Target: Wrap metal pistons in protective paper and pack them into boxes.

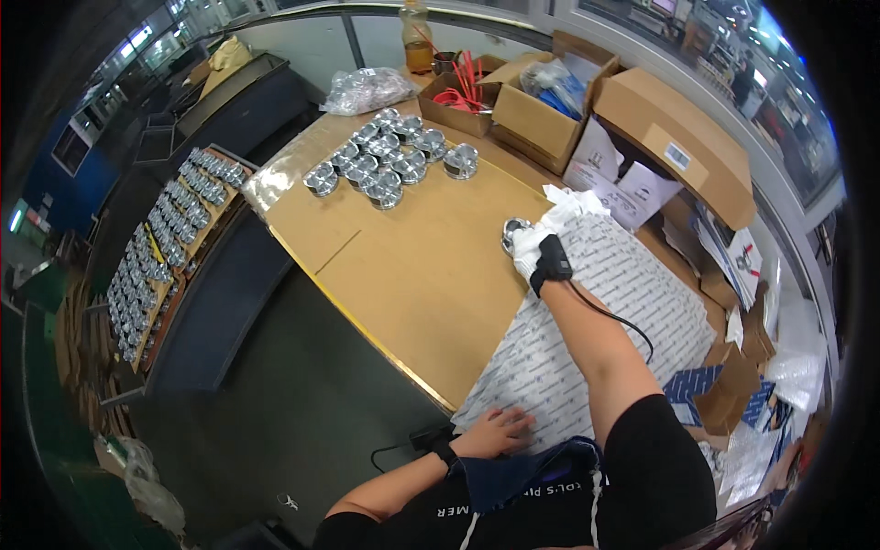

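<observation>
My right hand (527,252), in a white glove with a black device strapped at its wrist, reaches across the table and grips a silvery metal piston (513,226). That piston is at the far left corner of a stack of white printed wrapping paper (605,293). Crumpled white cloth or paper (576,205) lies just beyond the hand. Bare and flat, my left hand (495,433) rests on the near edge of the paper with its fingers apart. Several more pistons (385,190) stand grouped at the far left of the brown table top (403,284).
At left, a rack (197,238) carries many rows of pistons. Along the table's back are a plastic bag (367,90), a bottle of amber liquid (417,41), and cardboard boxes (536,128). Opened cartons (724,399) crowd the right side. A cable (632,325) trails from my right wrist.
</observation>
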Motion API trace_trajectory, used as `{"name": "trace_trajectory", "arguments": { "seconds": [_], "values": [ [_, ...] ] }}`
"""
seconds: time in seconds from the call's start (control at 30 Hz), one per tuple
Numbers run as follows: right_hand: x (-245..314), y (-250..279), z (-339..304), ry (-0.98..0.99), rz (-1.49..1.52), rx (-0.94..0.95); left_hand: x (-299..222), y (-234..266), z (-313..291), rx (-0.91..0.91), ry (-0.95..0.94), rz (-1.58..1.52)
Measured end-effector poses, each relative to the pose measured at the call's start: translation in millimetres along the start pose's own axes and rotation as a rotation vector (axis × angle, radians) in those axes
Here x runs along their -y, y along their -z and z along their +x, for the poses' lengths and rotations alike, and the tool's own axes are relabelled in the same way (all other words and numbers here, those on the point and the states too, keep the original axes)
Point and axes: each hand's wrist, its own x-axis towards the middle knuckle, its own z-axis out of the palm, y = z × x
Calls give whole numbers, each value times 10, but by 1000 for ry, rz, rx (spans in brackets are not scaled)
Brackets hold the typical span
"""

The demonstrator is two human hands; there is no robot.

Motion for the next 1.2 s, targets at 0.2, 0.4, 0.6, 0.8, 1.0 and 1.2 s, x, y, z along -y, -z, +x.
{"name": "trace_trajectory", "arguments": {
  "seconds": [0.2,0.4,0.6,0.8,1.0,1.2],
  "values": [
    [-250,646,-504,23,213,128,90,133,170,11,-57,-27],
    [-622,1293,-2031,-306,1273,349,222,528,379,-30,87,-127],
    [-839,1270,-3331,-590,1486,188,43,658,385,-88,-212,-128],
    [-618,1261,-3951,-740,1718,34,-91,740,325,29,-212,-109],
    [-581,1205,-4088,-695,1467,213,-272,786,348,-5,-233,-142],
    [-587,875,-4126,-727,1294,249,-346,826,333,51,-291,-123]
  ]
}}
